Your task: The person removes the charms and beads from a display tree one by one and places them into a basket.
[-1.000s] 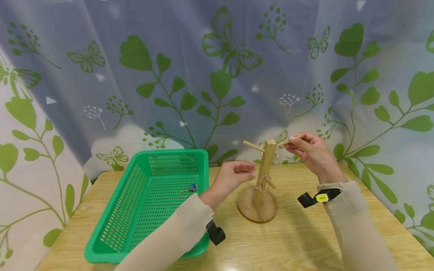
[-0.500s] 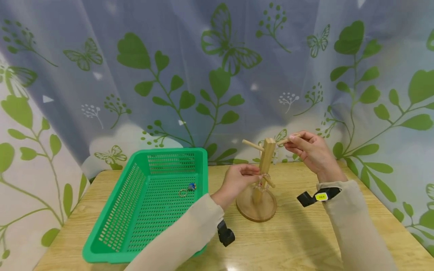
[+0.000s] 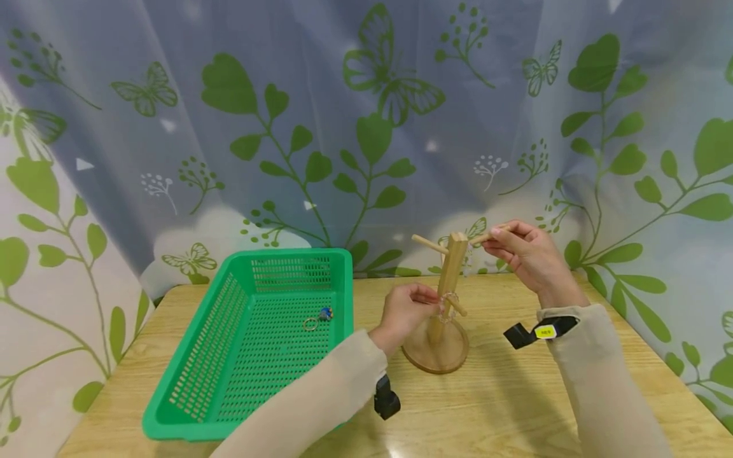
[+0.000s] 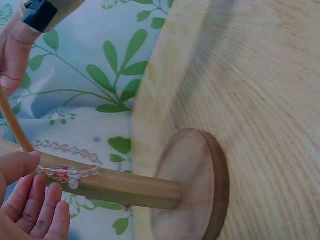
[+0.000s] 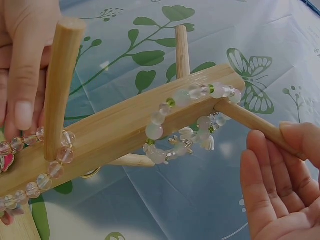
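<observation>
Moved left hand (image 3: 405,313) rightward since a second ago, up to pink bead bracelet (image 5: 44,181) hung on lower peg (image 5: 61,95), right at thumb and fingertips; can't tell if pinching. Further right, with right hand (image 3: 532,262), pinching upper peg (image 5: 252,120) between thumb and fingers. Could tip stand (image 3: 449,275) by tugging with beads snagged, or by loosening that pinch.

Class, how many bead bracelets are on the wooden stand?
2: translucent pink bead bracelet on the lower front wooden peg, white-green bead bracelet on the upper right peg; more may be hidden.

Blue-grey curtain (image 3: 321,133) with green butterflies, behind a wood-grain table (image 3: 492,413).
</observation>
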Tool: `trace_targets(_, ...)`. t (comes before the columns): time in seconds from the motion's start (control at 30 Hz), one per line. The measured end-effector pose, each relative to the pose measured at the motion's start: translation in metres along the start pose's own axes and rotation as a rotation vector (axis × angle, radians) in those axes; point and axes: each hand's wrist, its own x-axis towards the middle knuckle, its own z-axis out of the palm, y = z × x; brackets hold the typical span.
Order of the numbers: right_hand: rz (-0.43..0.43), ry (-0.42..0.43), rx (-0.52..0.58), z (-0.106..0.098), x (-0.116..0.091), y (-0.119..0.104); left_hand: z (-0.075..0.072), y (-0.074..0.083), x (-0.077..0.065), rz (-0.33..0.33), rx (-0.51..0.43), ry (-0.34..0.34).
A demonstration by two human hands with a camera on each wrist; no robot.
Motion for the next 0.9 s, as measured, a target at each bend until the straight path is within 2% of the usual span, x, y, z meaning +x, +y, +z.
trace_targets(0.3, 0.012, 0.025, -0.006, -0.0005, -0.0012, -0.0007, 0.0074, -0.0042, 0.0013, 0.013, 0.032, 0.033)
trace_targets(0.53, 0.007, 0.021, -0.019, -0.0004, -0.0005, -0.0006, 0.0072, -0.0026, 0.0012, 0.025, 0.045, 0.04)
trace_targets(0.9, 0.015, 0.024, -0.019, 0.0008, -0.0006, -0.0012, -0.0011, -0.0022, 0.0006, 0.103, 0.123, -0.038)
